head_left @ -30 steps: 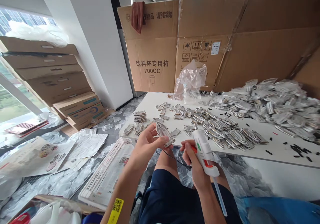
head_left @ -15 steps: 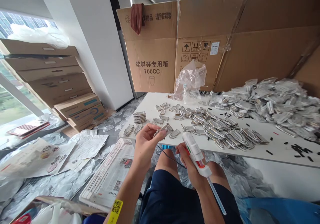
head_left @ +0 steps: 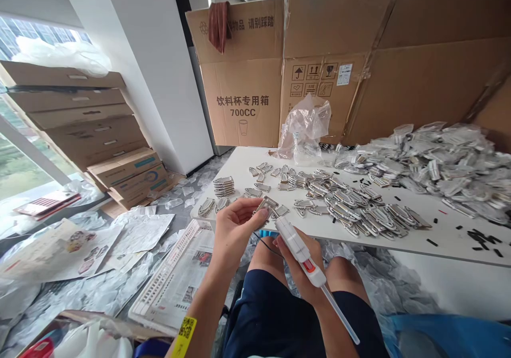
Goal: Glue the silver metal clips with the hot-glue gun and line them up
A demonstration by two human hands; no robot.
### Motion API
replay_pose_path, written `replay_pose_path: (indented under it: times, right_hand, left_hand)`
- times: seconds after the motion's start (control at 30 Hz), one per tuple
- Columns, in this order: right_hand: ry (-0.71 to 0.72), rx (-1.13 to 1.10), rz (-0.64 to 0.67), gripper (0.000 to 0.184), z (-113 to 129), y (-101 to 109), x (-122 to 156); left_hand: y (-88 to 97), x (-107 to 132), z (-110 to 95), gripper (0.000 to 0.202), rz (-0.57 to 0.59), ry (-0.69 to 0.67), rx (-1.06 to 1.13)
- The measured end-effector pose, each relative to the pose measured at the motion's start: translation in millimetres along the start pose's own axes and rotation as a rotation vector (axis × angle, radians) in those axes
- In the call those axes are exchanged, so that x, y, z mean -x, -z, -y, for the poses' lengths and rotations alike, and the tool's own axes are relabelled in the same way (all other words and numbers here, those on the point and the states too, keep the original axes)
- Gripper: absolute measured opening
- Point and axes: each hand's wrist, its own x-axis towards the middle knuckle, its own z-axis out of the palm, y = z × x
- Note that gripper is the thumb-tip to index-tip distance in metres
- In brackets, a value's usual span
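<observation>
My left hand (head_left: 235, 230) pinches a silver metal clip (head_left: 266, 205) by its edge, just above the table's near edge. My right hand (head_left: 298, 265) grips a white hot glue gun (head_left: 294, 246), with a long translucent glue stick (head_left: 340, 315) jutting out behind it. The gun's nozzle end is hidden or nearly so, close to the clip. A thin black cord (head_left: 265, 244) runs below my hands. Several similar clips lie loose on the white table (head_left: 247, 162) ahead, beside a small stack of clips (head_left: 223, 186).
Bagged metal parts (head_left: 439, 169) are heaped at the table's right, with small black pieces (head_left: 483, 238) nearby. Large cardboard cartons (head_left: 319, 65) stand behind the table. Flat boxes (head_left: 80, 113) are stacked left. Newspaper (head_left: 175, 275) and plastic wrap lie below.
My right hand has carried the glue gun left toward the clip. My left hand has lowered the clip and turned it flatter.
</observation>
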Motion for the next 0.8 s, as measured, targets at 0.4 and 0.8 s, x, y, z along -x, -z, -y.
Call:
replay_pose_path:
  times: [0.4,0.8]
  right_hand:
    - [0.053,0.045,0.041,0.038,2.3,6.9,-0.8]
    - [-0.009,0.043,0.022,0.041,7.0,4.3,2.6]
  left_hand:
    - [4.1,1.6,-1.4,0.028,0.031,0.031,0.028]
    - [6.7,-0.5,1.7,0.028,0.047,0.052,0.085]
